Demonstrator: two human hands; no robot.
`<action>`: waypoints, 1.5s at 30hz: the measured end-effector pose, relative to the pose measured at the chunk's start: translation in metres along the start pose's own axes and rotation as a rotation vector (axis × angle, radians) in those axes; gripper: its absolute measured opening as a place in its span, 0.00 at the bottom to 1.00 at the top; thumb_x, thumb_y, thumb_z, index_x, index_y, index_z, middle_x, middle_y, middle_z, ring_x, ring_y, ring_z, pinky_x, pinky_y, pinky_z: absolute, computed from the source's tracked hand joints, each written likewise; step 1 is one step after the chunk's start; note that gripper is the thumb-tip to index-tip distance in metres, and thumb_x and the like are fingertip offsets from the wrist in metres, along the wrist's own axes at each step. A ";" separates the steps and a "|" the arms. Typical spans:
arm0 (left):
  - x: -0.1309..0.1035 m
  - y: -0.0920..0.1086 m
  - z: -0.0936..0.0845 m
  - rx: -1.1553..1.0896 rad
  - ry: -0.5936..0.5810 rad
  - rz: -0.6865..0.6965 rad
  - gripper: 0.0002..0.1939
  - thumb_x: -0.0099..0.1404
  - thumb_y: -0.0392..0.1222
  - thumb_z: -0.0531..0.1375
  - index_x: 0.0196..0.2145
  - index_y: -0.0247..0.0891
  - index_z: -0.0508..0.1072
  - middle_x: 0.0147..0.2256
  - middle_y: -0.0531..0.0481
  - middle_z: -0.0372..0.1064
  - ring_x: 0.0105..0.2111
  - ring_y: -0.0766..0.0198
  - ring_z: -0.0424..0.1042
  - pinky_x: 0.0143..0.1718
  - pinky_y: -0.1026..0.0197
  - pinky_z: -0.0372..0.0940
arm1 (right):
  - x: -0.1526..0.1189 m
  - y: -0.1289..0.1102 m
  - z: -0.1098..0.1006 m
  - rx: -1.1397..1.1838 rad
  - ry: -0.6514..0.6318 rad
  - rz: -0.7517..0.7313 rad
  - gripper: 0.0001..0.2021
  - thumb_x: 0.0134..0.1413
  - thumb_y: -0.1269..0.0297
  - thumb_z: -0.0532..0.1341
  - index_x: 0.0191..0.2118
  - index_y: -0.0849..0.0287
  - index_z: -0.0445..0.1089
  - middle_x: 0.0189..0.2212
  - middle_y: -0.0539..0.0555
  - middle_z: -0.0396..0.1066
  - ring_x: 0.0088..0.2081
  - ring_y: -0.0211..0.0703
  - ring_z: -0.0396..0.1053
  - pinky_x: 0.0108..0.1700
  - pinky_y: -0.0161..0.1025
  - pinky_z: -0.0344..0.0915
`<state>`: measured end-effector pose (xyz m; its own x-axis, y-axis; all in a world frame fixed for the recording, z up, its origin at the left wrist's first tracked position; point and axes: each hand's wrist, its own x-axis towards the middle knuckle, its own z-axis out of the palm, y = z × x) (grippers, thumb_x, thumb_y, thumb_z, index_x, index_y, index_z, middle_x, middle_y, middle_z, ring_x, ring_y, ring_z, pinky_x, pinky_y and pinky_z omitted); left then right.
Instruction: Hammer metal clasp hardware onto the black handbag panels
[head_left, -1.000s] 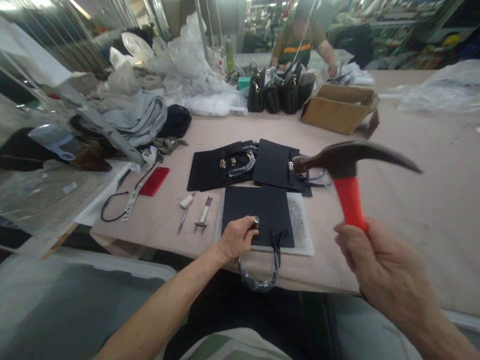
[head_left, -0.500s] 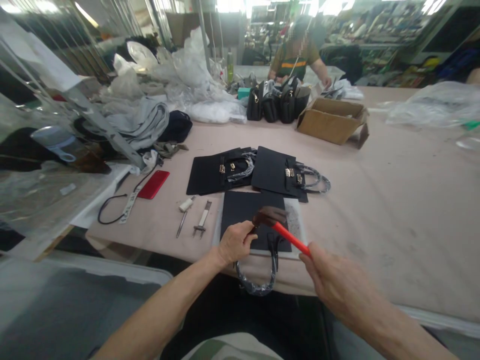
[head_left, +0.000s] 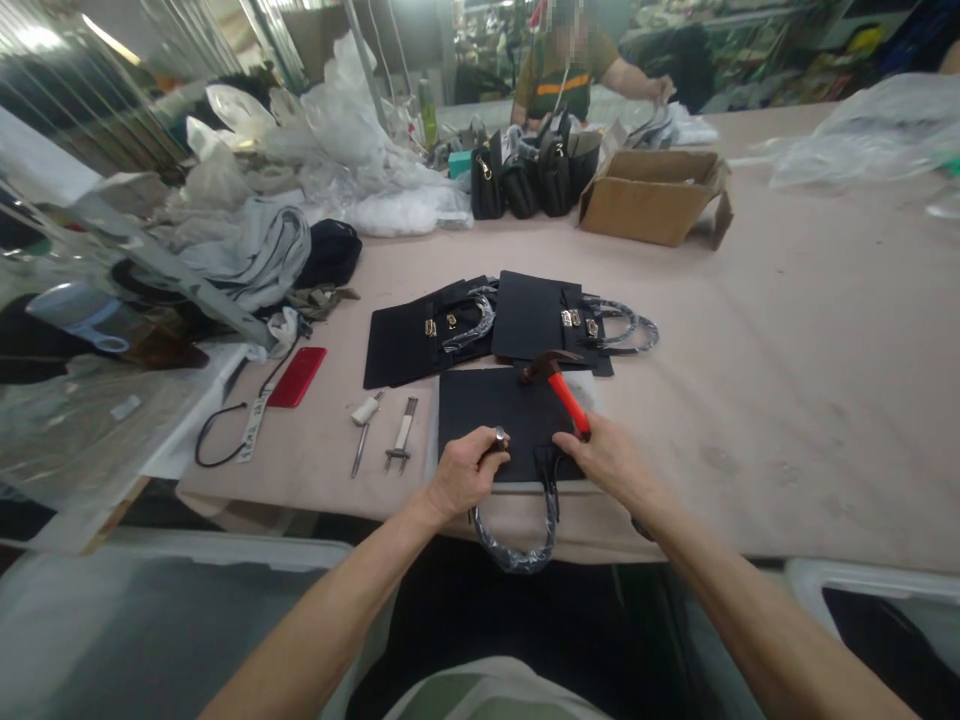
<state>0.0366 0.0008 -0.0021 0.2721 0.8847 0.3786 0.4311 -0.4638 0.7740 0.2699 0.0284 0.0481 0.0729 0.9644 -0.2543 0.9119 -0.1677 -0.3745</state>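
A black bag panel (head_left: 480,400) lies flat before me on a pale board (head_left: 432,440). Its plastic-wrapped handle (head_left: 517,560) hangs over the table's front edge. My left hand (head_left: 466,470) is closed round a short metal punch (head_left: 500,436), held over the panel with its round end up; the tip is hidden by my fingers. My right hand (head_left: 606,452) grips a hammer (head_left: 568,400) by its red handle. The dark hammer head is above the panel's far right part, apart from the punch.
Behind the panel lie more black bag panels (head_left: 525,310) with gold clasps and wrapped handles. To the left are a metal tool with prongs (head_left: 403,436), a slim metal rod (head_left: 361,450) and a red phone (head_left: 298,377). Black bags (head_left: 487,180), a cardboard box (head_left: 645,205) and a person (head_left: 566,85) are farther back.
The hammer head has lifted away from the punch and swung up and back. My right hand has come in closer to the panel. The whole view has tilted slightly downward.
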 end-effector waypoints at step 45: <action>0.010 0.014 0.007 0.059 0.009 -0.117 0.05 0.68 0.33 0.58 0.40 0.39 0.73 0.35 0.50 0.77 0.35 0.63 0.77 0.41 0.62 0.71 | 0.002 -0.004 0.015 -0.127 -0.027 0.052 0.20 0.63 0.48 0.59 0.47 0.61 0.69 0.36 0.63 0.78 0.37 0.58 0.76 0.33 0.44 0.59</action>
<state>0.0515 0.0025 0.0088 0.2097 0.9332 0.2918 0.5092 -0.3590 0.7822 0.2604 0.0284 0.0360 0.1118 0.9489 -0.2950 0.9512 -0.1881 -0.2446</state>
